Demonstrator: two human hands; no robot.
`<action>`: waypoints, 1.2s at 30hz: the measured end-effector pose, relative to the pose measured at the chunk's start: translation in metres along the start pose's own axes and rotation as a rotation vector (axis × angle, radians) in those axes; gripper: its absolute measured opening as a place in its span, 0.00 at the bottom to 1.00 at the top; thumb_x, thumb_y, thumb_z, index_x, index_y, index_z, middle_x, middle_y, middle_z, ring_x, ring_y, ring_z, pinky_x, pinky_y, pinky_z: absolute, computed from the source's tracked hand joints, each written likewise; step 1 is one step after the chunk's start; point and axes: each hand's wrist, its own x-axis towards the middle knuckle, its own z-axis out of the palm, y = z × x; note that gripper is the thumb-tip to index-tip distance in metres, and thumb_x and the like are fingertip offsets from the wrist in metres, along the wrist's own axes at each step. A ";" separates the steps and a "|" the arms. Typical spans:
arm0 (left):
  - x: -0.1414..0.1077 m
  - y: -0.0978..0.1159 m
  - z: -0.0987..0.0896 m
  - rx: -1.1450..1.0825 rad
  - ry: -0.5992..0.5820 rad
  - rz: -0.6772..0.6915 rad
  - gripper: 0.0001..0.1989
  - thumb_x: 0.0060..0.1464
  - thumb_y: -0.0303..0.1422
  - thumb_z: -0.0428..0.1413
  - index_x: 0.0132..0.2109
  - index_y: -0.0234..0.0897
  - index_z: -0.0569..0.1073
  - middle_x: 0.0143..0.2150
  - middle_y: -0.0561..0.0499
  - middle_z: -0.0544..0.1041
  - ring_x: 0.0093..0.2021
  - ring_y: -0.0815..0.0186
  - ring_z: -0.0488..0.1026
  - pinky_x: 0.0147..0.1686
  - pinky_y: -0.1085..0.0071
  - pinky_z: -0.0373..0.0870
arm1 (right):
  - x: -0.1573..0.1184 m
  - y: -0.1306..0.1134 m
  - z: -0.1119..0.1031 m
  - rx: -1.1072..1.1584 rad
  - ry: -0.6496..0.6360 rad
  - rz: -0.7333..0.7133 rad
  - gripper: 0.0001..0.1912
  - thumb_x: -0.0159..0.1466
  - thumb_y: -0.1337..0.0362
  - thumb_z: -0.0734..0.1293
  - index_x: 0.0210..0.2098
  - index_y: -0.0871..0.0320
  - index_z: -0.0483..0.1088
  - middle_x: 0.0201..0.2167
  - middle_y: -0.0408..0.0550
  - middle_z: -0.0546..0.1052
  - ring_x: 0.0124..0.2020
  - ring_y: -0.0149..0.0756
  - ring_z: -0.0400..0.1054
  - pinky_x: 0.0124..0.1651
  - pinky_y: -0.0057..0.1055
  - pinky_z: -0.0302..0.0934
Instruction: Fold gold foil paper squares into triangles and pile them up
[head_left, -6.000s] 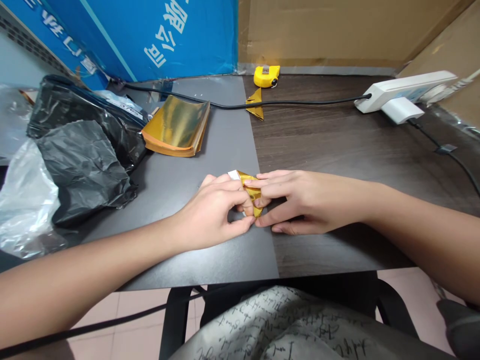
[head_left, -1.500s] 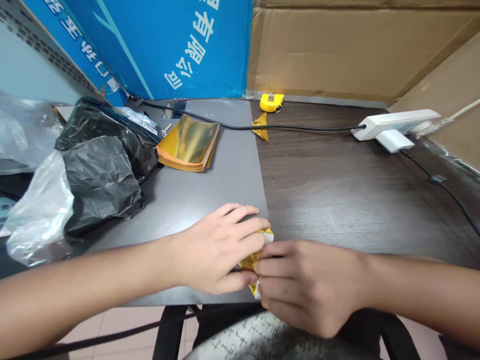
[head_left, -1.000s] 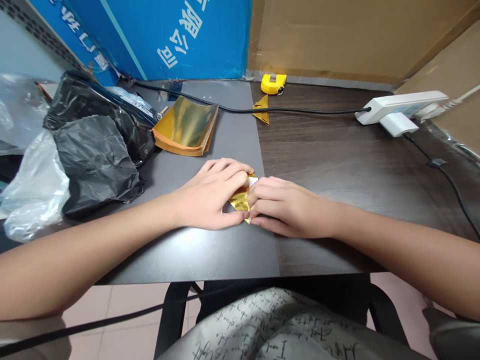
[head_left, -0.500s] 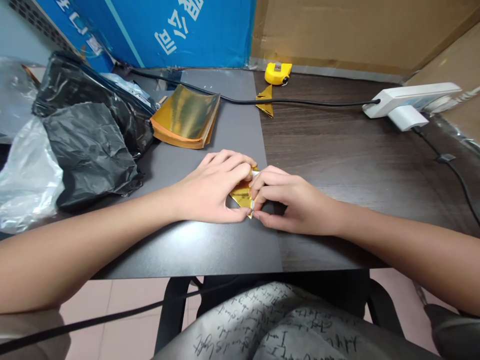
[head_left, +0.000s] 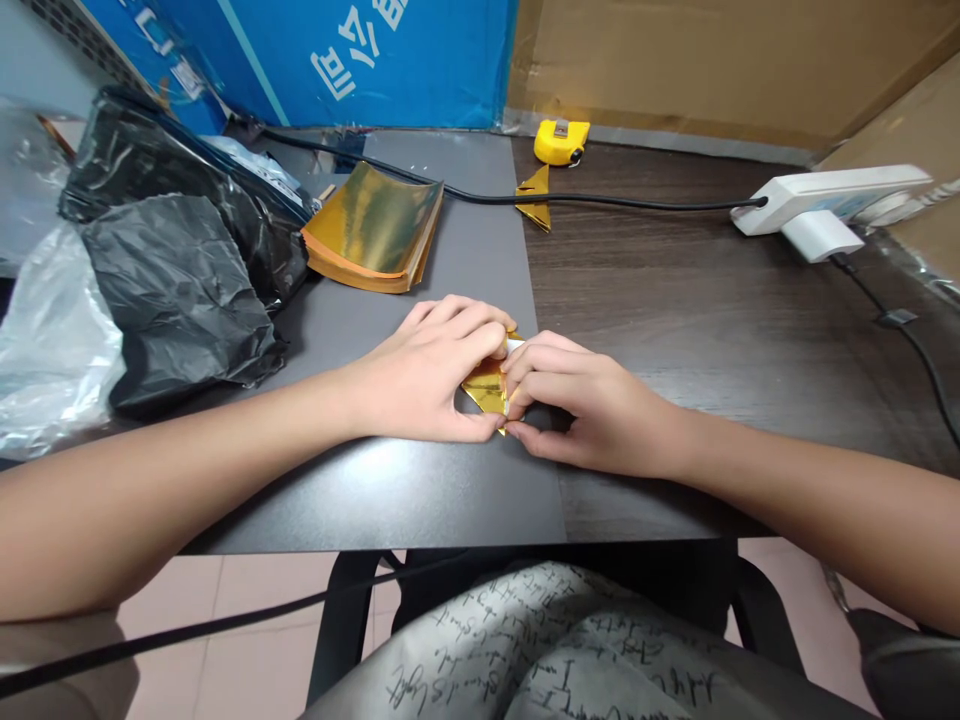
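Observation:
A small folded piece of gold paper (head_left: 486,388) lies on the table between my hands, its pointed lower end toward me and a bit of white showing near its top. My left hand (head_left: 439,375) grips it from the left, thumb at the lower tip and fingers over the upper part. From the right, my right hand (head_left: 574,400) pinches the paper's right edge with bent fingers and thumb. Both sets of fingertips nearly meet and hide part of the paper. Behind them sits a stack of gold sheets (head_left: 375,220).
A folded gold piece (head_left: 534,205) lies under a black cable (head_left: 637,205), near a yellow tape measure (head_left: 561,142). A white power strip (head_left: 832,195) is at the right, crumpled black plastic (head_left: 172,290) at the left. Cardboard boxes (head_left: 675,70) line the back.
The view has shifted slightly. My hands keep nearly the same hold on the gold paper, with my right fingers and left thumb moved only a little at its lower tip.

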 end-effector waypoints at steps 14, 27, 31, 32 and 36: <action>-0.001 0.001 0.001 0.021 -0.001 0.001 0.20 0.53 0.46 0.60 0.48 0.39 0.68 0.65 0.45 0.68 0.64 0.50 0.62 0.61 0.52 0.58 | -0.002 -0.010 -0.010 -0.277 -0.081 -0.168 0.13 0.73 0.67 0.62 0.34 0.58 0.75 0.37 0.49 0.79 0.49 0.41 0.74 0.51 0.37 0.74; -0.001 0.000 0.002 0.031 0.012 0.016 0.20 0.55 0.47 0.59 0.48 0.40 0.68 0.65 0.44 0.69 0.64 0.50 0.63 0.61 0.52 0.58 | -0.011 -0.012 -0.016 -0.407 -0.179 -0.241 0.13 0.75 0.66 0.59 0.44 0.62 0.76 0.44 0.55 0.78 0.54 0.45 0.74 0.51 0.41 0.75; -0.002 0.000 0.003 0.042 0.017 0.016 0.20 0.55 0.47 0.59 0.48 0.39 0.68 0.65 0.44 0.69 0.64 0.50 0.63 0.61 0.51 0.59 | -0.013 -0.012 -0.013 -0.381 -0.159 -0.233 0.11 0.74 0.66 0.61 0.45 0.64 0.75 0.44 0.56 0.78 0.55 0.48 0.73 0.51 0.43 0.75; -0.002 0.001 0.003 0.049 0.021 0.018 0.20 0.55 0.47 0.59 0.47 0.39 0.68 0.65 0.43 0.69 0.64 0.49 0.63 0.61 0.51 0.59 | -0.013 -0.012 -0.012 -0.386 -0.151 -0.238 0.11 0.73 0.67 0.62 0.45 0.64 0.75 0.43 0.56 0.78 0.55 0.48 0.73 0.51 0.43 0.75; -0.003 0.005 0.004 0.067 0.034 0.016 0.18 0.55 0.45 0.58 0.47 0.38 0.68 0.65 0.42 0.69 0.65 0.48 0.62 0.62 0.50 0.59 | -0.013 -0.014 -0.012 -0.367 -0.160 -0.207 0.11 0.74 0.67 0.61 0.42 0.63 0.76 0.43 0.55 0.78 0.53 0.46 0.74 0.50 0.42 0.75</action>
